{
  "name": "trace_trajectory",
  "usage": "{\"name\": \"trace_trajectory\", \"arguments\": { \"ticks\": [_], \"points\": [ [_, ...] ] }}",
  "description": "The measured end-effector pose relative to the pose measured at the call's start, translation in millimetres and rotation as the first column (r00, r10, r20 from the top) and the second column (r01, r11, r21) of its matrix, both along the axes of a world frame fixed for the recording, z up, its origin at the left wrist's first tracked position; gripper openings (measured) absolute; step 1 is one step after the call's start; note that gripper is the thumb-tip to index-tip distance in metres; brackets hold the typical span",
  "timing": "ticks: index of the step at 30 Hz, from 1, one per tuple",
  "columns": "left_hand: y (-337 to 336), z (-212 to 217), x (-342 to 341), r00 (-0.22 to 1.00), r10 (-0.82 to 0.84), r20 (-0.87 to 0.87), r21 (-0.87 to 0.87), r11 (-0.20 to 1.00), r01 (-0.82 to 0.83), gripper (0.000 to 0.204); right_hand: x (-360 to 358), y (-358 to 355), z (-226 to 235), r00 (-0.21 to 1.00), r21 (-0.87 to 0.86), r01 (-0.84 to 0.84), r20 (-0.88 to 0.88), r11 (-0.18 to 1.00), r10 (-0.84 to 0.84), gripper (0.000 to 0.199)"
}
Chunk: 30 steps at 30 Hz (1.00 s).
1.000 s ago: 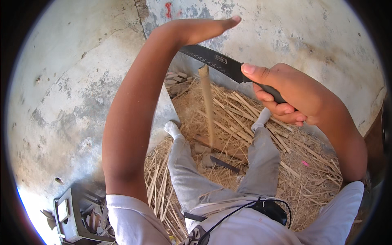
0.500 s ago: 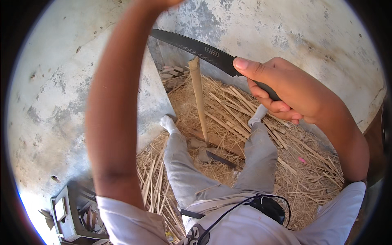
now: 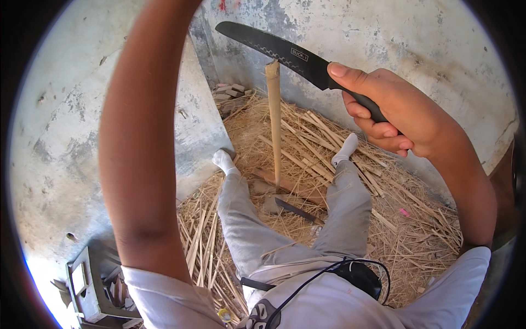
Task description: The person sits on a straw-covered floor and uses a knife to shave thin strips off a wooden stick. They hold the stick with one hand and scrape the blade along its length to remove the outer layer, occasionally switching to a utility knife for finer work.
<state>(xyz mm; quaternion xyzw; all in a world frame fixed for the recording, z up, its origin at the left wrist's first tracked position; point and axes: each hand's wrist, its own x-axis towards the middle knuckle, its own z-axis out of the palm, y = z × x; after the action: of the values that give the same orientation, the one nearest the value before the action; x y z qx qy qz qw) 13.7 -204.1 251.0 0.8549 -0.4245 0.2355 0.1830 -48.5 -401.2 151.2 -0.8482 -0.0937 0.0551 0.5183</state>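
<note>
My right hand [image 3: 383, 109] is closed around the handle of a black knife [image 3: 274, 49], thumb laid along the base of its blade. The blade points up and to the left. Just below its lower edge is the split top of a bamboo stick [image 3: 275, 115], which stands upright between my legs; whether blade and stick touch, I cannot tell. My left forearm [image 3: 142, 137] is raised, and its hand lies beyond the top edge. A second dark blade with a wooden handle [image 3: 298, 211] lies on the floor between my shins.
Thin split bamboo strips [image 3: 312, 148] and shavings cover the floor around my feet. Worn plaster walls [image 3: 60, 137] meet in a corner ahead. Broken bricks [image 3: 229, 92] lie in that corner. A grey box-like frame [image 3: 96, 290] with scraps inside stands at the lower left.
The knife and my right hand have shifted up and slightly right in the picture, as has the stick's top. My left hand, partly showing at the top edge before, has gone out of view.
</note>
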Motion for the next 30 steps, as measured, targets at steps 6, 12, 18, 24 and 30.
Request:
{"name": "trace_trajectory", "arguments": {
  "ticks": [6, 12, 18, 24, 30],
  "points": [
    [-27, -28, 79, 0.972, 0.193, -0.134, 0.127, 0.976, -0.176, 0.081, 8, 2, 0, 0.997, -0.063, 0.008, -0.071, 0.998, -0.012, 0.065],
    [4, 5, -11, 0.987, -0.077, 0.138, -0.08, 0.993, 0.088, 0.079, 4, -4, 3, 1.0, -0.012, -0.004, -0.005, 1.0, 0.004, 0.065],
    [-2, -19, 58, 0.996, 0.082, -0.039, 0.052, 0.995, -0.08, 0.081, 6, 3, -4, 1.0, -0.019, 0.023, -0.004, 1.0, -0.023, 0.065],
    [-9, 5, 46, 0.996, -0.087, -0.002, 0.008, 0.996, 0.087, 0.084, 10, 4, 4, 1.0, -0.038, 0.003, 0.003, 0.999, -0.003, 0.066],
    [9, 15, 13, 0.995, 0.069, 0.076, -0.034, 0.997, -0.066, 0.081, 13, 10, 1, 1.0, -0.081, 0.021, 0.023, 0.997, -0.019, 0.066]
  ]
}}
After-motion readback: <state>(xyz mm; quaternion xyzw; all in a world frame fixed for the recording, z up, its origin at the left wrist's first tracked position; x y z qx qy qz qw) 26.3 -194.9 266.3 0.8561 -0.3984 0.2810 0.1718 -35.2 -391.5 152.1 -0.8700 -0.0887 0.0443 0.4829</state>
